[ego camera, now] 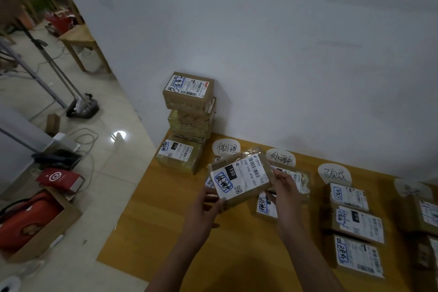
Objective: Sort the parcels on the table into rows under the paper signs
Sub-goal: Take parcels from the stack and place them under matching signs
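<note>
Head view: both hands on one parcel (241, 176), held up off the table (166, 220), label facing me. Left hand (208, 199) grips its 8 o'clock end; right hand (284, 187) curls round the 3 o'clock end. Long axis runs roughly 8 to 2 o'clock. The blue-boxed scribble on the label looks like the writing on the second sign (280, 157) — blurred, so that's my read, not a certainty. That sign sits at 1 o'clock from the grip, close. The first sign (226, 148) is at 11 o'clock, just behind the parcel's far edge, and the third sign (334, 174) is out at 3 o'clock, well apart. Two parcels lie under the second sign: the far one (303, 179) just beyond my right fingers, the near one (266, 207) partly hidden under the held parcel. Bare table in that row shows at 5 o'clock from the grip, nearer me. So I expect a short move — down and toward 5 o'clock, with a small clockwise twist so the long axis matches the rows on the right, which lie closer to 9 to 3. Right hand is nearer that slot and should lead; left only steadies. The unsorted stack (189, 106) stands at 11 o'clock against the wall, out of the path.
</note>
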